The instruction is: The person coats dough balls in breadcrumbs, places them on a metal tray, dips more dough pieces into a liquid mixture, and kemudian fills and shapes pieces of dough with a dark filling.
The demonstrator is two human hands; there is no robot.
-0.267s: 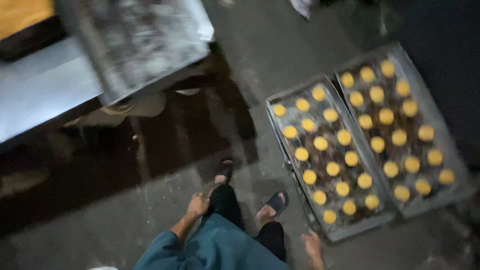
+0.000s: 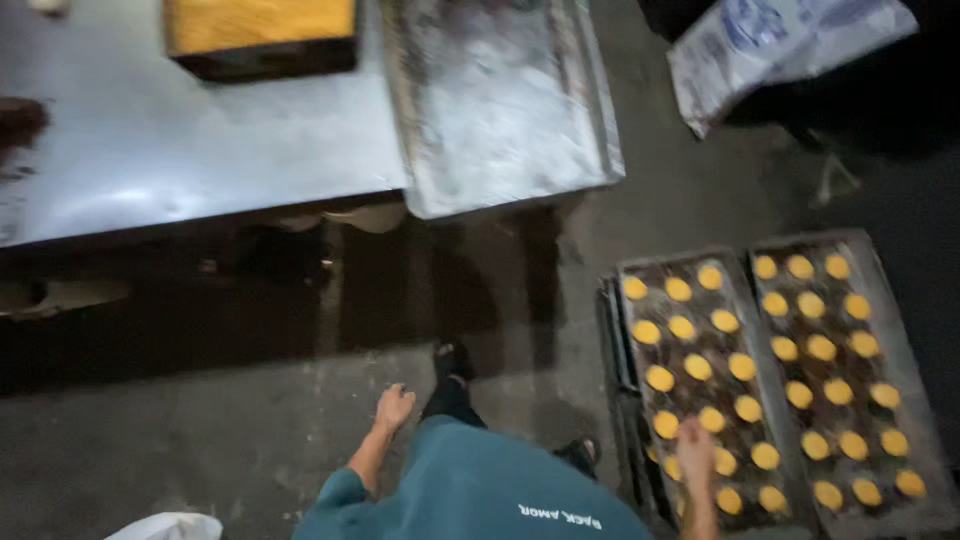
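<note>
my left hand (image 2: 393, 406) hung loosely curled over the floor (image 2: 200, 440), gripping nothing, right hand (image 2: 695, 440) hovered released above the near tray (image 2: 640, 400) of yellow rounds (image 2: 697, 367), metal counter (image 2: 200, 150) ahead

Person wears a teal short-sleeved shirt (image 2: 470, 490) with small white lettering printed on the cloth near the lower edge of view. Both forearms are bare below the sleeves, down to the left hand (image 2: 393, 407) and right hand (image 2: 695, 440). Trousers are dark. Feet are in dark open sandals (image 2: 452, 360).
</note>
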